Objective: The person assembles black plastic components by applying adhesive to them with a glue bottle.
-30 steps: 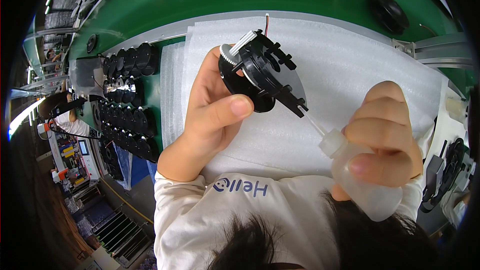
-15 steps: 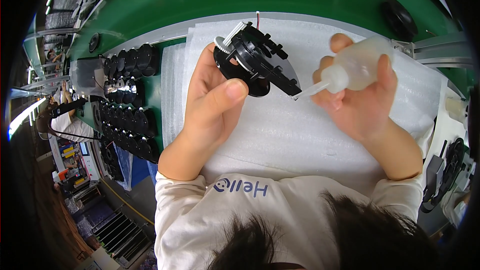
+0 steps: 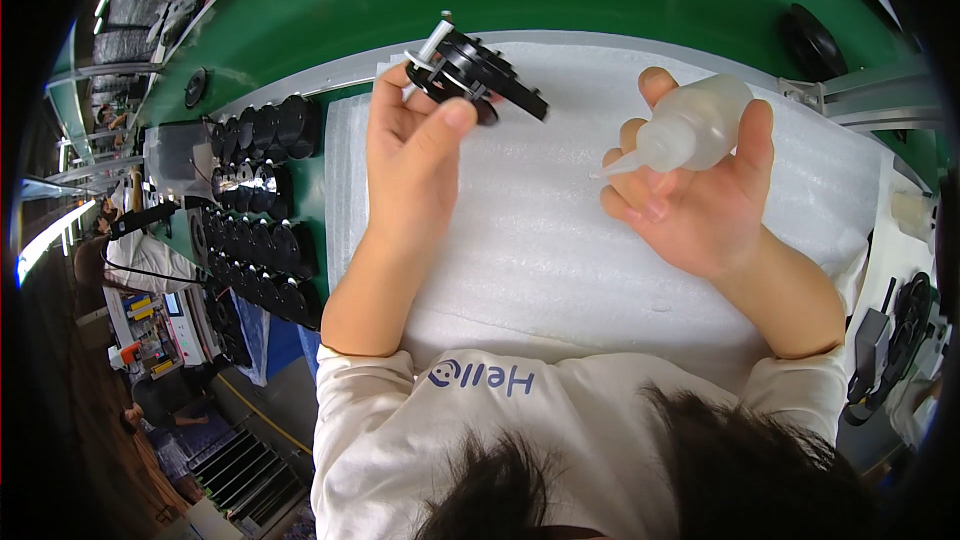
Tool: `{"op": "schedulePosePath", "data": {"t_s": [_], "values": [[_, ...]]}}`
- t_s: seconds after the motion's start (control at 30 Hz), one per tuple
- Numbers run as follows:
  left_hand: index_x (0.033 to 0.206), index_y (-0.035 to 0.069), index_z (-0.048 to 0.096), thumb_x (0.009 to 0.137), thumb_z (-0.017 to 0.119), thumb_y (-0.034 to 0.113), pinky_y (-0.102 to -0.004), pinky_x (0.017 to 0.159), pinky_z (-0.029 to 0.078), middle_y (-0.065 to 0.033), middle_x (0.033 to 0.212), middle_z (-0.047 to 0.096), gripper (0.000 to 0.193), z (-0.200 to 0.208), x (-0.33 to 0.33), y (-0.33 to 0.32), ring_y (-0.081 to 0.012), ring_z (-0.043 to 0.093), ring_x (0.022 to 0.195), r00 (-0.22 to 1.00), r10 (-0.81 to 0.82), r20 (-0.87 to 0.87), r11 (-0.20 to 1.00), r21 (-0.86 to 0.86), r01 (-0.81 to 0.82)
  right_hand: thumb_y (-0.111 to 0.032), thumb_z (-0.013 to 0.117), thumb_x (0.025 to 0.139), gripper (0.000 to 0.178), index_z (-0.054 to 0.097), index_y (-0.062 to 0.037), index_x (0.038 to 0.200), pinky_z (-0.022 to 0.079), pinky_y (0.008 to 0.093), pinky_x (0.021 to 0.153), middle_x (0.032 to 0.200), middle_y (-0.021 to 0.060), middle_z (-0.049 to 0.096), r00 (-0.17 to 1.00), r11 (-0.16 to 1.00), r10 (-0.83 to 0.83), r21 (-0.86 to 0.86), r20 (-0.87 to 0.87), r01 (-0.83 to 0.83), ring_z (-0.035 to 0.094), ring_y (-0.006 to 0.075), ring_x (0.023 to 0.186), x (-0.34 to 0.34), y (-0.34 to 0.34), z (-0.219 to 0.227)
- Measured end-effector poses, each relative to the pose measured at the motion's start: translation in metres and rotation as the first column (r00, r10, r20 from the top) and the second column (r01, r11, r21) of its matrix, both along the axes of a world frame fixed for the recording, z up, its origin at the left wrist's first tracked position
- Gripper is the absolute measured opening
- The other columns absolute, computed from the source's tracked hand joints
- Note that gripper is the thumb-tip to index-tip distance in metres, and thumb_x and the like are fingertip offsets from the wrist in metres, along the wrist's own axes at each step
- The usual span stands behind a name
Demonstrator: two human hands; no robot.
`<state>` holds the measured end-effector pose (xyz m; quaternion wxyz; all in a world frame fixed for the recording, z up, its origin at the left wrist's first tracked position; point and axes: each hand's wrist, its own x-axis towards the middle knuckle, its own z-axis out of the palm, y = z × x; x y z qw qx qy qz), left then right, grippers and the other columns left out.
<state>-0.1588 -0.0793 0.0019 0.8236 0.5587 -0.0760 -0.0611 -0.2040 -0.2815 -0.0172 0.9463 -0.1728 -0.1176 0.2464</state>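
Observation:
My left hand (image 3: 420, 145) grips a black plastic assembly (image 3: 470, 70) with a round body, a white gear piece at its far left and a straight arm pointing right. Its thumb lies across the near side. My right hand (image 3: 700, 205) is closed around a translucent squeeze bottle (image 3: 705, 120), which is tipped so its thin nozzle points left and slightly down. A gap separates the nozzle from the assembly. Both hands are above a white foam sheet (image 3: 540, 240).
Several rows of black round parts (image 3: 265, 185) stand on the green bench (image 3: 420, 0) at left, by a grey box (image 3: 178, 155). A black disc (image 3: 812, 40) lies at far right, near a metal rail (image 3: 870, 110). Black items (image 3: 890, 340) sit at right. People are at the far left.
My left hand has carried the assembly left and away from me, off the nozzle, turning it. My right hand with the bottle has shifted slightly left.

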Motion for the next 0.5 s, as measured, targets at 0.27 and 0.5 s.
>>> {"op": "schedulePosePath", "data": {"t_s": [0.27,0.5], "values": [[0.101,-0.003,0.045,0.067,0.068,0.015,-0.0238,0.057,0.039,-0.0048,0.084,0.049,0.045,-0.008,0.079,0.017,-0.0122,0.05,0.069,0.97,0.192,0.15,0.898,0.371,-0.235,-0.066,0.038,0.074,0.061,0.037,-0.019,0.112,0.031,0.0269,0.06,0.08,-0.0009,0.055,1.0,1.0,-0.017,0.026,0.003,0.017,0.04,0.013,0.062,0.004,-0.003,-0.005],[0.1,-0.009,0.049,0.059,0.072,0.032,-0.0258,0.065,0.046,-0.0133,0.084,0.057,0.063,-0.008,0.143,0.021,-0.0172,0.057,0.074,0.928,0.211,0.306,0.508,0.777,-0.372,-0.065,0.042,0.073,0.06,0.039,-0.0191,0.112,0.031,0.0263,0.06,0.078,0.0009,0.054,1.0,0.999,-0.015,0.039,0.006,0.014,0.04,0.0129,0.062,0.008,-0.001,-0.003]]}}
